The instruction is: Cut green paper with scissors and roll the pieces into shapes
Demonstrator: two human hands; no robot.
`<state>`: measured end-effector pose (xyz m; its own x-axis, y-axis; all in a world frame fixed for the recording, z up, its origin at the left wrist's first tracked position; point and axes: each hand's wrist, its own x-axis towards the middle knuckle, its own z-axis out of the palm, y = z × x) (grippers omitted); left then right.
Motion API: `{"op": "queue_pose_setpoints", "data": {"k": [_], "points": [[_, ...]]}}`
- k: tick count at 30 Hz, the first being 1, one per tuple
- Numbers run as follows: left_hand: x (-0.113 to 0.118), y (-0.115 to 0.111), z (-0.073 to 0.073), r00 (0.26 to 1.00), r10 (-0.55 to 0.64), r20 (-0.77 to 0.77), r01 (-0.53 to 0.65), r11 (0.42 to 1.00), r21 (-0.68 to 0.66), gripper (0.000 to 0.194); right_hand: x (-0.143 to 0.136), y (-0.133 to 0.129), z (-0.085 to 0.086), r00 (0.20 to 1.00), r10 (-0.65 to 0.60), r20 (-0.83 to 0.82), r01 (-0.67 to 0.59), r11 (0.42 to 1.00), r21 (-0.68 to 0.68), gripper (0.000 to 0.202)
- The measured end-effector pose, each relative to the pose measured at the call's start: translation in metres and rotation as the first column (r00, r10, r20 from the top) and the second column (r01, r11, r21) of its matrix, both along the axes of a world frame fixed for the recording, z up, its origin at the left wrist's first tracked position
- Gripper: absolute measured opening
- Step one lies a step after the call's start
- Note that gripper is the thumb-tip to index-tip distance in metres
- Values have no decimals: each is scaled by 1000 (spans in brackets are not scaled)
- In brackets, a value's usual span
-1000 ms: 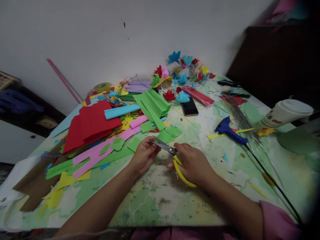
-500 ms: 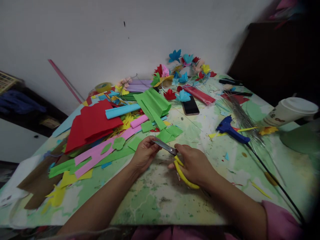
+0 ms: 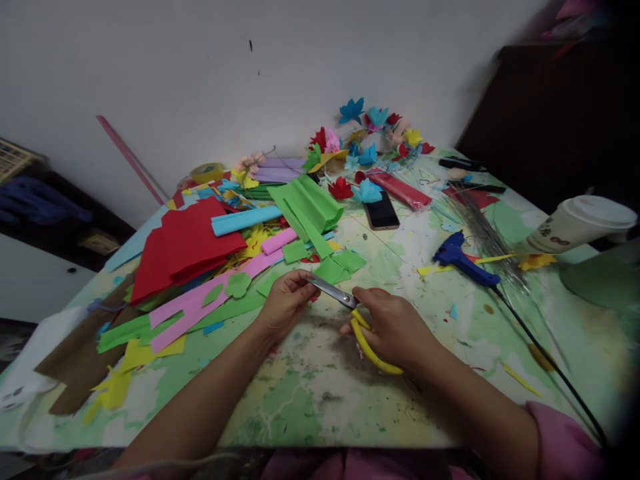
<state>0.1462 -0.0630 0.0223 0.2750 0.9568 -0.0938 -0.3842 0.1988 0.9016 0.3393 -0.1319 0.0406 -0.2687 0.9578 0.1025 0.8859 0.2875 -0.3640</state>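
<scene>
Over the middle of the table, my right hand grips a pair of scissors with yellow handles. The blades look closed or nearly so and point up and left. My left hand is closed in a pinch at the blade tips; what lies between its fingers, if anything, is hidden. Just left of it are green paper pieces and a long pink paper strip with cut-outs.
Folded red paper and green crepe paper lie at the left and back. Paper flowers stand by the wall. A phone, a blue glue gun with a cable, thin wires and a lidded cup are to the right.
Both hands and the scissors are almost where they were, with the right hand a touch further right in view. The grips look the same.
</scene>
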Motion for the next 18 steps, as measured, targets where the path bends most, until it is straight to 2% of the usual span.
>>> {"op": "queue_pose_setpoints", "data": {"k": [10, 18], "points": [[-14, 10, 0, 979, -117, -165, 122, 992, 23, 24, 1, 2, -2, 1000, 14, 13, -14, 1000, 4, 35], [-18, 14, 0, 968, -151, -202, 158, 987, 14, 23, 2, 1, -1, 999, 16, 33, -16, 1000, -3, 34]]}}
